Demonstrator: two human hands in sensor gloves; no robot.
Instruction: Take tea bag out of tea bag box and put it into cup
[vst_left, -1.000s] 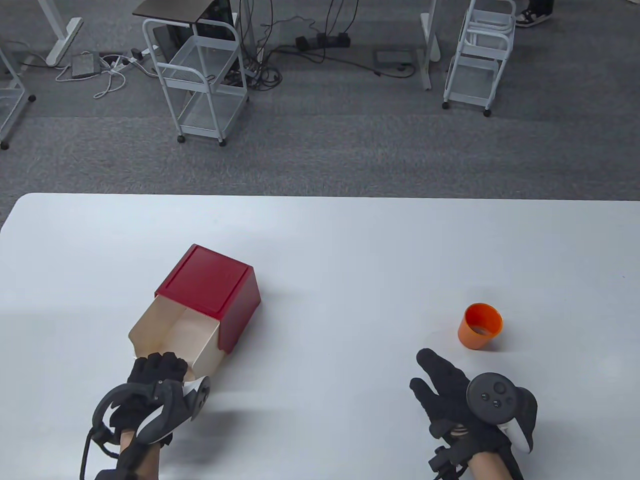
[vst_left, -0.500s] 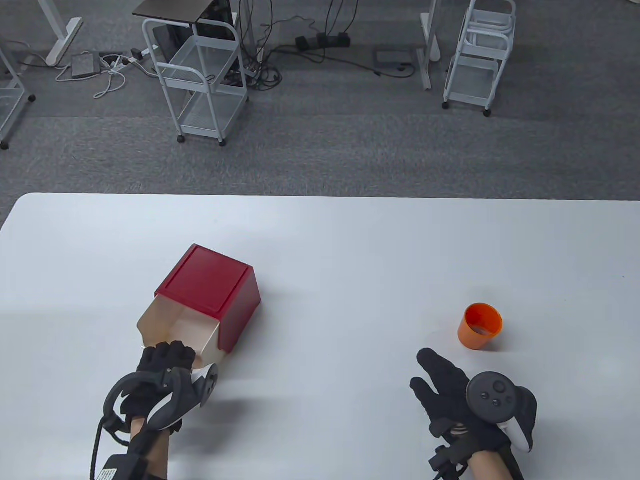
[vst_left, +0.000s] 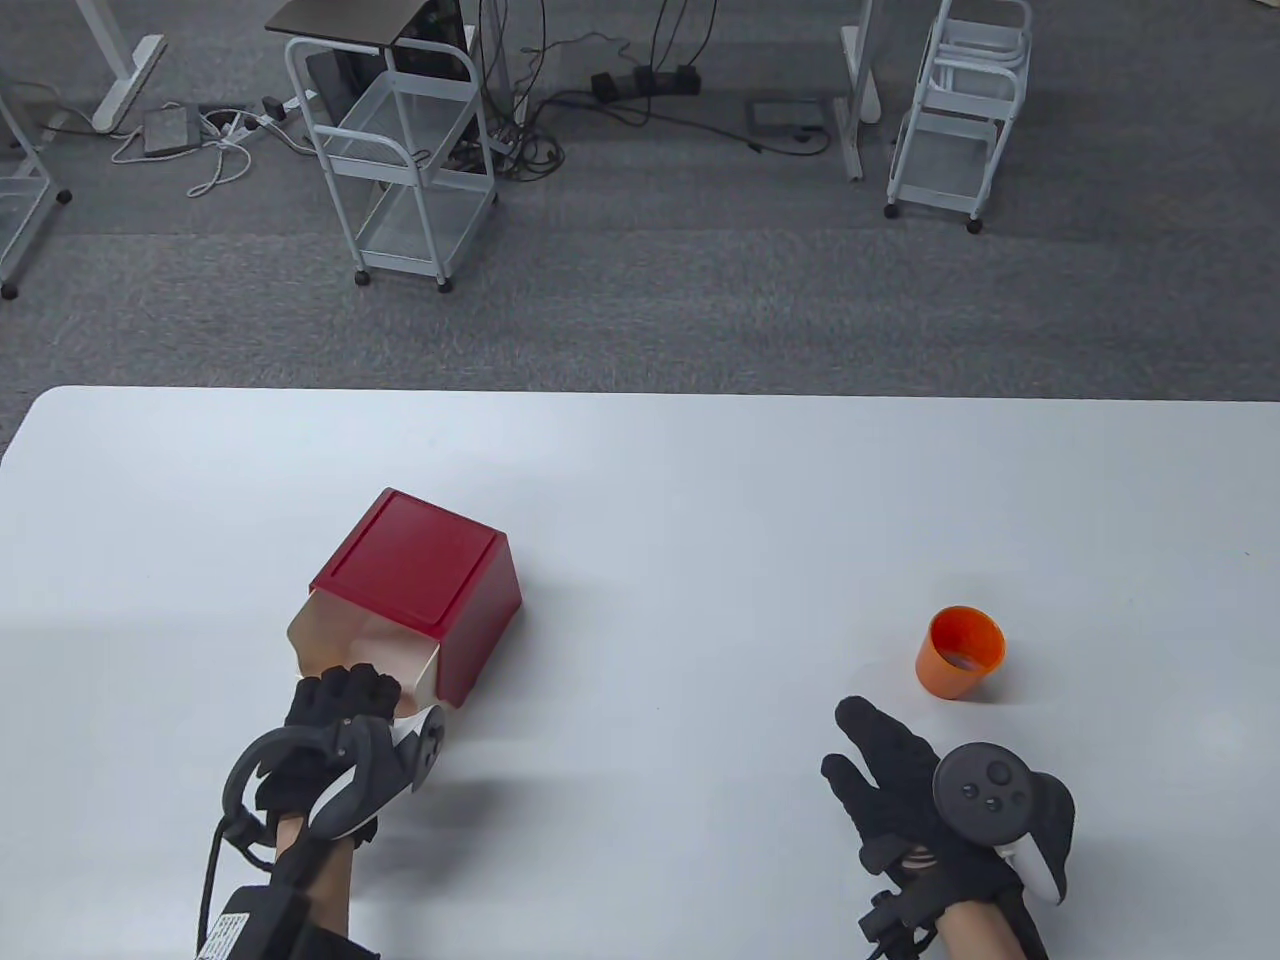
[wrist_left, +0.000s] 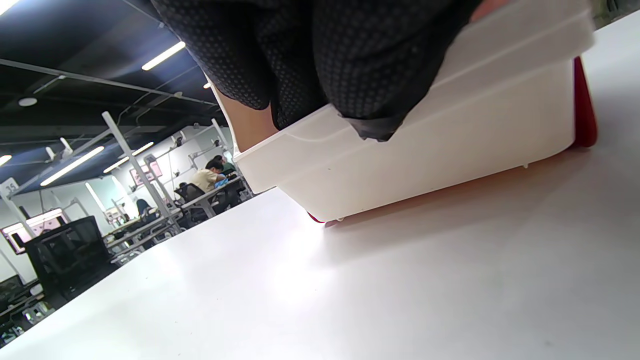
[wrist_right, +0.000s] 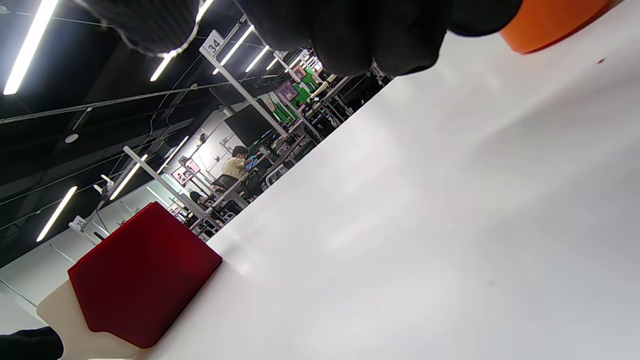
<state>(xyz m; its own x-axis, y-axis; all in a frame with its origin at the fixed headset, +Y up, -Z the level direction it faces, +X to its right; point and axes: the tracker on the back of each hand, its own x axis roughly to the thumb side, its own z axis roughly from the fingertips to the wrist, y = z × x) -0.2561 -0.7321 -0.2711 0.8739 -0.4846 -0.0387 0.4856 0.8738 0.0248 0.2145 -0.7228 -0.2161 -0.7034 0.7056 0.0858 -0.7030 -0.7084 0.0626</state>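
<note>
Currently the left hand (vst_left: 335, 715) grips the near lip of the tea bag box (vst_left: 415, 600) drawer, which opens toward it. No tea bag shows. The right hand (vst_left: 900, 790) rests open on the counter (vst_left: 700, 480), nearer the cup (vst_left: 960, 650) just beyond it.

**Open tabletop between box and cup; drawer mouth blocked by the left hand**

Taking the tea bag box (vst_left: 425, 590) as the landmark: its red shell stands on the table (vst_left: 700, 480) as the one bulky obstacle on the left side. The cream drawer (vst_left: 365, 655) juts from the box's near face, and the left hand (vst_left: 340, 705) lies over its near edge, closing off most of that opening. Far to the right of the box stands the orange cup (vst_left: 958, 652), mouth upward and uncovered. The right hand (vst_left: 900, 790) rests just in front of the cup, apart from it. Between box and cup the surface lies bare, wide enough for a hand to cross.
</note>
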